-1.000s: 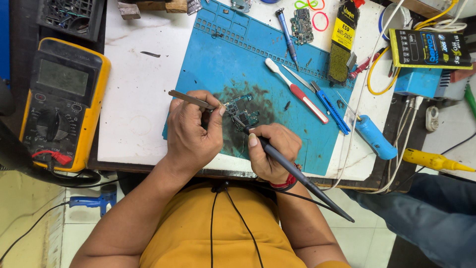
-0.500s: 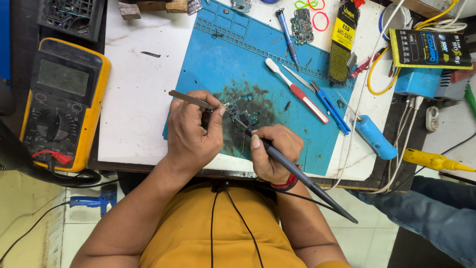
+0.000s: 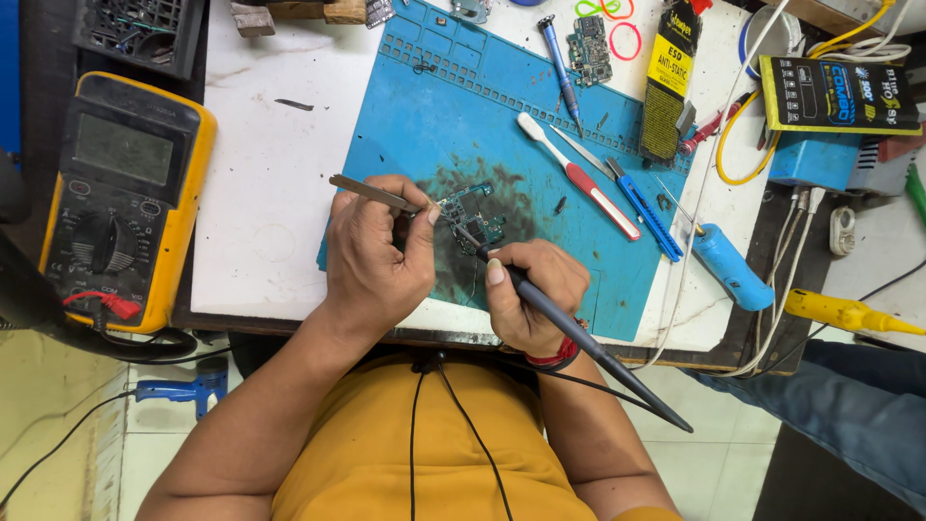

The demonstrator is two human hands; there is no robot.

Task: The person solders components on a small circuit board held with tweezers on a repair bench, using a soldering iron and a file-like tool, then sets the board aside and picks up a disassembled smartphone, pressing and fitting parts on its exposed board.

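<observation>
Both hands grip: left hand point(image 3: 378, 253) tweezers point(image 3: 374, 195), right hand point(image 3: 531, 294) soldering iron point(image 3: 579, 342), tips blurring over circuit board point(image 3: 475, 217).

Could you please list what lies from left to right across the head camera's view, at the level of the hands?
Yellow multimeter → left hand holding tweezers → small circuit board → right hand holding soldering iron → blue-handled tool → yellow-handled tool.

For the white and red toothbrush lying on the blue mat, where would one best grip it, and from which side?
Probably by the red part of the handle on the toothbrush, coming from above. It lies flat and slanted on the blue mat, bristle head toward the far edge, red end toward the person. The blue-handled knife lies close along its right, so fingers fit best across the handle near its red end, where the gap looks wider.
</observation>
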